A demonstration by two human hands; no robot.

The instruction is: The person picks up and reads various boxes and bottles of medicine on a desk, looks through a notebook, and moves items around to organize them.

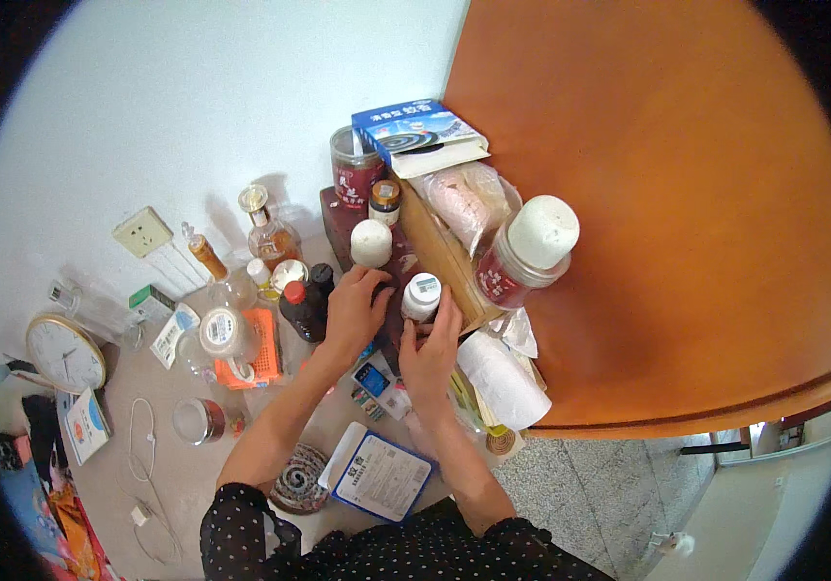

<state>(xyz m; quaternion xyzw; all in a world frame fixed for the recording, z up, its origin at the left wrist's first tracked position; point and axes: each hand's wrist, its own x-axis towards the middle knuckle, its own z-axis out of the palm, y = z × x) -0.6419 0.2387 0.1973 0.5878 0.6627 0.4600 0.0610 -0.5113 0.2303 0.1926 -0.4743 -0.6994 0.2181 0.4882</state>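
My right hand (431,348) has its thumb and fingers around a small white plastic bottle (421,299) with a label on its cap. The bottle is upright over a dark red box (339,218). To its left, my left hand (359,305) has bent fingers with a gap between fingertips and thumb, and nothing shows between them. Just beyond its knuckles is a white rounded cup or lid (371,244); whether the fingers touch it is unclear. Behind that stand a brown-capped jar (385,202) and a dark red canister (354,168).
A mosquito coil box (419,131) tops the pile, beside a wooden board (434,254) and a large canister (524,247). A paper roll (506,381) lies right. Dark bottles (305,309), a glass mug (228,335) and a wall clock (67,352) occupy the left side.
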